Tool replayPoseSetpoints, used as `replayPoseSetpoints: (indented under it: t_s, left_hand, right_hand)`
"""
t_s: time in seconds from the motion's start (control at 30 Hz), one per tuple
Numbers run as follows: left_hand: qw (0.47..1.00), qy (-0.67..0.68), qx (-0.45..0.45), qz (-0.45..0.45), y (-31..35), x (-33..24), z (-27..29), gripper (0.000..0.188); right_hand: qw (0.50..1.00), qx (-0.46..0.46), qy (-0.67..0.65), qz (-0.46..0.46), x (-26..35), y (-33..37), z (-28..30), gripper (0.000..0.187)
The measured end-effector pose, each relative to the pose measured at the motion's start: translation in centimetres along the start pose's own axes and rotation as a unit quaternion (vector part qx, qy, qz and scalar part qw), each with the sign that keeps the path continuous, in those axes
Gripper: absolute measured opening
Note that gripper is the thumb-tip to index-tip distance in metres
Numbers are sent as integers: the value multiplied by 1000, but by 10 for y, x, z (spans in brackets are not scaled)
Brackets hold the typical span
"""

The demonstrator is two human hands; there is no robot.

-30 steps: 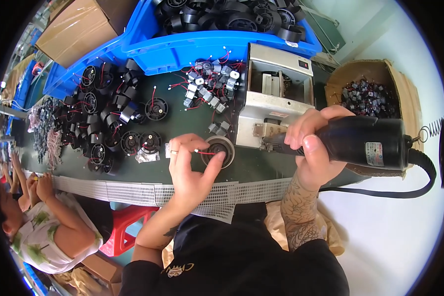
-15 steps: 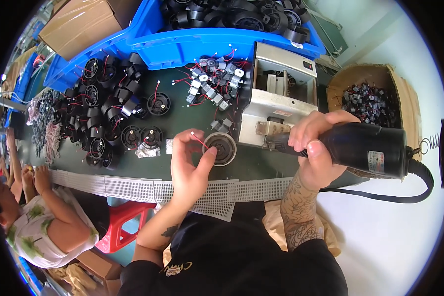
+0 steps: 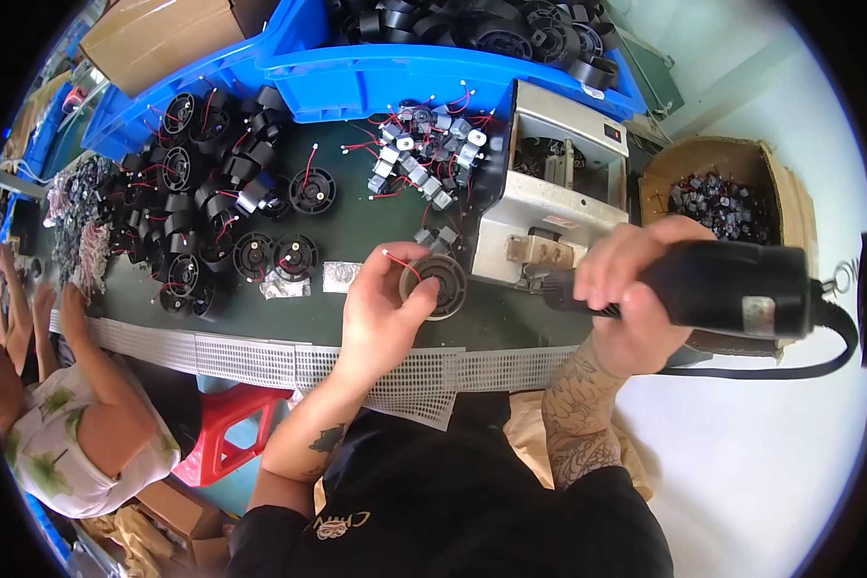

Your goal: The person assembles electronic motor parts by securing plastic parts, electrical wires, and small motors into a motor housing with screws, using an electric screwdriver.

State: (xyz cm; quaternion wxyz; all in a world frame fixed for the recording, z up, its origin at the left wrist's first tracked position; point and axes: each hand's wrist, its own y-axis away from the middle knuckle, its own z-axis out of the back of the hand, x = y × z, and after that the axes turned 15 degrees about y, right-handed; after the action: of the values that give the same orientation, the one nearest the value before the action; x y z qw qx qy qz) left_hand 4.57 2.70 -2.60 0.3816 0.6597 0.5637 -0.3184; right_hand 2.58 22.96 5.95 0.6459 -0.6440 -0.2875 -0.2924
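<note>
Currently, the left hand (image 3: pixel 380 313) has its grip closed on a round, dark plastic housing (image 3: pixel 447 297), thumb reaching inside its rim, over the dark-green surface (image 3: pixel 496 326). The right hand (image 3: pixel 636 289) grips a black, cylindrical power tool (image 3: pixel 727 289), its blurred front end near a boxy, off-white metal machine (image 3: pixel 564 212).

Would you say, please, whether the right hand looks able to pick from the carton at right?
Probably not: the right hand is wrapped around the tool, though the carton stands open close by.
</note>
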Motion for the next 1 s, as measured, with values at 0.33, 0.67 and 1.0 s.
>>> replayPoseSetpoints:
  t_s: [0.33,0.67,1.0]
  left_hand:
    - [1000,-5,12,-26,0,4,-1,28]
    - [999,-11,15,-38,-2,8,2,27]
    - [998,-17,9,-54,-1,9,0,28]
  right_hand:
    - [996,-54,76,-15,-1,0,-8,41]
    - [982,171,-79,8,-2,-9,-2,50]
    - [994,107,-29,-19,1,-16,-49,51]
